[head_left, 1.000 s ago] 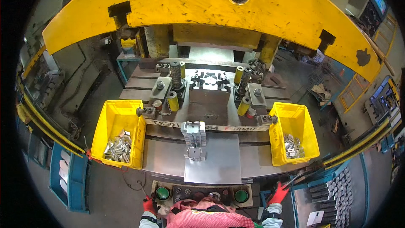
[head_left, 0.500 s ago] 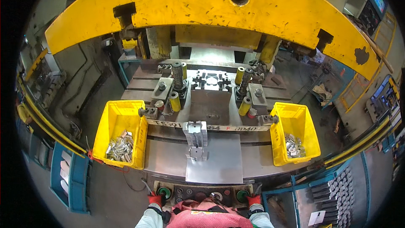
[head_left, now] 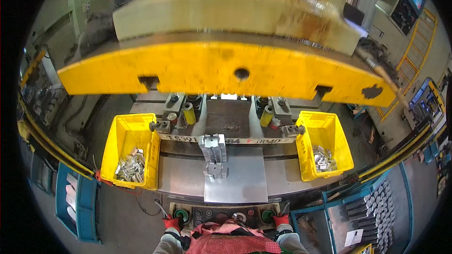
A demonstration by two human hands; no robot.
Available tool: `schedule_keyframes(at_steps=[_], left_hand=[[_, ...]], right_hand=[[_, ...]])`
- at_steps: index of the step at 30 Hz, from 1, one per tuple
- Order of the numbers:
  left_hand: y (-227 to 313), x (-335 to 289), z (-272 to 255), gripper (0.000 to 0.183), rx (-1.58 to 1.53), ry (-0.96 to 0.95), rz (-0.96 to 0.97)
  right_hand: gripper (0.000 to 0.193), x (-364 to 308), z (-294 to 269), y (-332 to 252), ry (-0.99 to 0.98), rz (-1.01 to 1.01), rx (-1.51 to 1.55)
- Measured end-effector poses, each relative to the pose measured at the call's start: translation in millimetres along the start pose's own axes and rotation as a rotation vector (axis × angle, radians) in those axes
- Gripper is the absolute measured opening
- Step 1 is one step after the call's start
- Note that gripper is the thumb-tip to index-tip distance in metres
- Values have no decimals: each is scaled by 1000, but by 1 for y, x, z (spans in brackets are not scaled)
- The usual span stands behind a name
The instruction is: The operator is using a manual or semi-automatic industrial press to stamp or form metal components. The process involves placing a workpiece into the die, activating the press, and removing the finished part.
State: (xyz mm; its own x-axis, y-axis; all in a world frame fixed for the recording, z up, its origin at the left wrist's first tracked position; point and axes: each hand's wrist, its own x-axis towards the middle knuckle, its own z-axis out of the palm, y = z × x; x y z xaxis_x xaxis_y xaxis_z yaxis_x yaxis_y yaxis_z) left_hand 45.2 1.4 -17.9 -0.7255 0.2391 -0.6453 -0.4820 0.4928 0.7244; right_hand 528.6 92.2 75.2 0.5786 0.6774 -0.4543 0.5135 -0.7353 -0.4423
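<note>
My left hand (head_left: 173,223), in a red glove, is at the left end of the control panel, against the green push button (head_left: 181,214) there. At the panel's other end my right hand (head_left: 281,221), also red-gloved, is beside the second green button (head_left: 268,215). The fingers of both hands are too small and partly hidden to make out. Beyond the panel, a stack of grey metal parts (head_left: 213,148) stands on a bare metal sheet (head_left: 245,178). The yellow press ram (head_left: 207,66) hangs low over the die (head_left: 228,117), covering its far part.
Yellow bins with small metal pieces flank the press bed: a left bin (head_left: 153,160) and a right bin (head_left: 346,160). A blue rack (head_left: 87,202) stands at lower left. At lower right, a blue-framed table (head_left: 332,228) carries rows of metal parts.
The yellow ram has come down and now hides the upper die area and its posts. Both hands stay at the green buttons. The view has shifted slightly.
</note>
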Motion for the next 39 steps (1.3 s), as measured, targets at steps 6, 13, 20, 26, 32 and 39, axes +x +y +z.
schedule_keyframes(at_steps=[6,13,20,26,32,39], left_hand=[[-10,26,-36,101,-162,-60,-6],[-3,14,-31,79,-75,-112,-16],[6,-29,-79,45,-463,51,-8],[134,-64,-114,44,-330,326,662],[345,-233,67,33,-247,-693,489],[432,-226,235,34,-141,-1091,671]], right_hand=[[74,-3,14,-9,-19,-77,46],[91,9,20,3,-89,-13,39],[67,65,28,66,388,43,697],[52,-37,-125,-143,510,-144,1063],[54,-87,-132,-347,-450,-918,934],[46,-45,-63,-510,-550,-976,517]])
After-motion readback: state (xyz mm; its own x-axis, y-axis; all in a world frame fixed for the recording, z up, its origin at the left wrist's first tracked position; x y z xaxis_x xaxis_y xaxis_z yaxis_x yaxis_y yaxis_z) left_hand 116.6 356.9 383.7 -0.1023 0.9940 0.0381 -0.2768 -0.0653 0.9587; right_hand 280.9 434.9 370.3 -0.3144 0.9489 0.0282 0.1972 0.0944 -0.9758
